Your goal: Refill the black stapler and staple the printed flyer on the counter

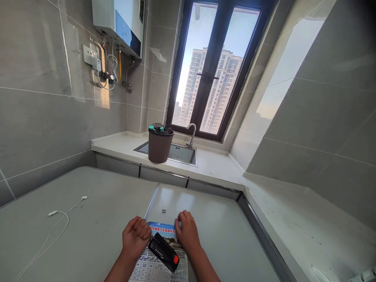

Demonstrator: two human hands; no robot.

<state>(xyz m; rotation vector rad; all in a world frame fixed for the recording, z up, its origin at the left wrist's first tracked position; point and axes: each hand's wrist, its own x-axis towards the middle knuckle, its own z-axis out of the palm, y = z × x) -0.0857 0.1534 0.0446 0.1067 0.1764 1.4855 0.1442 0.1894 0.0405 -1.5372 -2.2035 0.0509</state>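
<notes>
My left hand point(136, 235) is closed in a fist at the left edge of a printed sheet point(147, 266); whatever may be inside it is hidden. My right hand point(188, 231) rests on the table at the sheet's right edge, fingers loosely curled, a gap showing between thumb and fingers and nothing visible in it. Between the hands, a glossy black handheld device point(163, 250) with an orange-red end piece lies tilted on the sheet, close to my left fist. Beyond the sheet, small metallic strips point(163, 211) lie on the grey table point(211, 219).
A white cable point(67, 219) curls across the table's left part. Behind the table, a brown bin point(160, 147) stands at the sink point(185, 153) by a curved faucet point(192, 135). A white counter point(293, 211) runs along the right. A water heater point(120, 25) hangs upper left.
</notes>
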